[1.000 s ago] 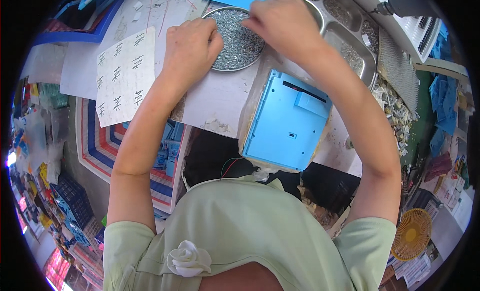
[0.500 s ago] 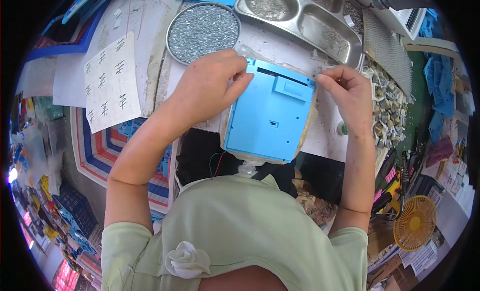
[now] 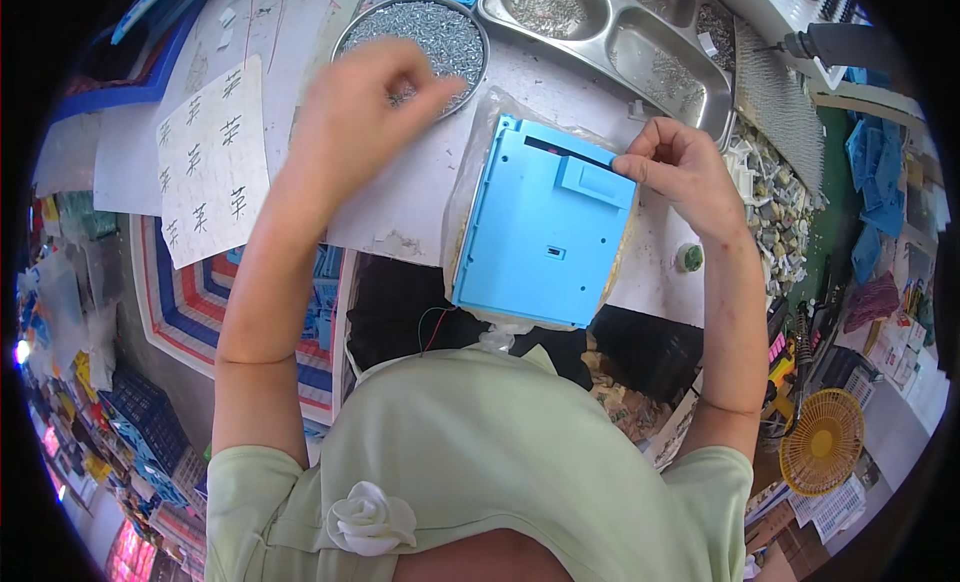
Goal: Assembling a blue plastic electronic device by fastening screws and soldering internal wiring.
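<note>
A light-blue square plastic casing lies flat on a clear plastic-wrapped bundle in front of me. It has a dark slot along its far edge, a raised block below that, and a few small holes. My right hand is closed at its far right corner, thumb and forefinger pinched on the edge; anything small between them is hidden. My left hand, smeared by motion, hovers over the near side of a round metal dish full of small silvery screws. Whether its fingers hold anything does not show.
A steel compartment tray with small metal parts stands at the back. Small blocky parts are heaped to the right, near a small green-topped container. A sheet of handwritten paper lies left. A power-driver-like tool sits far right.
My left hand has moved from the casing's far left corner, up and left to the screw dish. My right hand has shifted slightly left onto the casing's corner.
</note>
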The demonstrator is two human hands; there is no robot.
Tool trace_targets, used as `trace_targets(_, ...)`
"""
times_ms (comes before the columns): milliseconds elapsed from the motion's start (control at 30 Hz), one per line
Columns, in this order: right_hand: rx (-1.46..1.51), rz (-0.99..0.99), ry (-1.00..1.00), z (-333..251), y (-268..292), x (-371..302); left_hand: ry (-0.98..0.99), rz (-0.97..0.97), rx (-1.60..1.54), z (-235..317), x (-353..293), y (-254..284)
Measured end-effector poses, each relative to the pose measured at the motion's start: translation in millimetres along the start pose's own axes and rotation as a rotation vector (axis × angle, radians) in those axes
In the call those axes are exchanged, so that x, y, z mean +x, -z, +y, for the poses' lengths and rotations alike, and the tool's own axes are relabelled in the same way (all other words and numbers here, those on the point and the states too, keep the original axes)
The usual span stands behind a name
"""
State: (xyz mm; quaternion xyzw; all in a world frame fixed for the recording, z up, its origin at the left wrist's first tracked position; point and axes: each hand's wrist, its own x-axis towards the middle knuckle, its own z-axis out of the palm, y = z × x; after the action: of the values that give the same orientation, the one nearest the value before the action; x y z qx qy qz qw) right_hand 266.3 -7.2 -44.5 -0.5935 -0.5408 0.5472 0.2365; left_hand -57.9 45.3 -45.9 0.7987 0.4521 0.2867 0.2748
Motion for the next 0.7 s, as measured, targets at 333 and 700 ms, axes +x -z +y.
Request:
trace_targets(333,-0.825,0.264,0.895,-64,-52,80,0.003,-0.011,0.330,-45,-5,13)
trace_targets(700,-1.188,0.184,0.867,-85,-105,162,0.037,-0.021,0.348,-38,-1,11)
